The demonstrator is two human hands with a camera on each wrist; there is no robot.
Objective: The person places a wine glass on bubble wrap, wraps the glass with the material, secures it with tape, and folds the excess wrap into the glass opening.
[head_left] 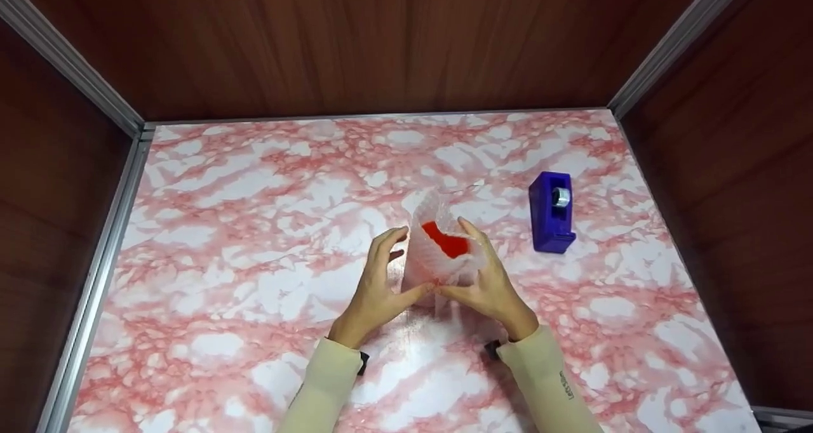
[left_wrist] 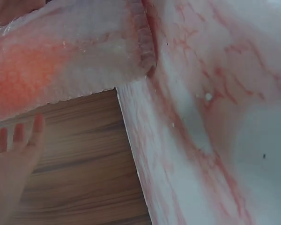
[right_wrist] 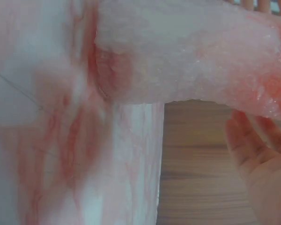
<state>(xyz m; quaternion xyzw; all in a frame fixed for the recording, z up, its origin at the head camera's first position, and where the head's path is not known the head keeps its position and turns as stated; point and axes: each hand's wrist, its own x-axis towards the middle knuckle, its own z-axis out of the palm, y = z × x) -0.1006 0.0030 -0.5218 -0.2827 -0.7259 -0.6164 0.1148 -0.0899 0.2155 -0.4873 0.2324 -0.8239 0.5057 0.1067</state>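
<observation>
A clear bubble wrap pouch [head_left: 422, 255] stands upright over the table, its open top toward the head camera. Inside it shows a bright red thing [head_left: 452, 245], mostly hidden by the wrap; in the left wrist view it glows orange-red through the bubbles. My left hand [head_left: 378, 287] holds the pouch from the left, thumb at the near rim and bent fingers by the left edge. From the right, my right hand [head_left: 498, 287] grips it, thumb at the near rim and fingers around the far right side. Both thumb tips come close together.
A purple tape dispenser [head_left: 551, 214] with a roll of clear tape stands to the right of the pouch. The table [head_left: 254, 280] has a red and white marbled top. Brown wood-grain walls [head_left: 381, 46] with metal edging enclose its back and sides.
</observation>
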